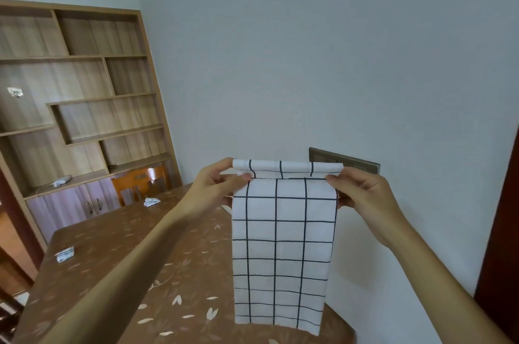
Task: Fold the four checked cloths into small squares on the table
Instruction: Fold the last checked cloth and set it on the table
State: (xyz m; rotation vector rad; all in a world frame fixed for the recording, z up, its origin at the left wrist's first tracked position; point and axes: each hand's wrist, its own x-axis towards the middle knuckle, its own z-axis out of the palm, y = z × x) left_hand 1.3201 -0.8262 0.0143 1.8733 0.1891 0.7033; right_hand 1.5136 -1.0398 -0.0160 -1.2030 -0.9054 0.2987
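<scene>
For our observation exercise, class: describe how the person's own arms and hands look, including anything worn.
The left arm and right arm are bare to the frame edge; no sleeves show. The left hand and right hand wear no visible gloves, rings, watch or bracelet.

Both my bare arms reach forward and up. My left forearm [134, 253] comes in from the near left, my right forearm [438, 273] from the near right. My left hand [216, 189] pinches the top left corner of the white cloth with dark grid lines [283, 245], thumb toward me. My right hand [362, 197] pinches the top right corner likewise, level with the left.
</scene>
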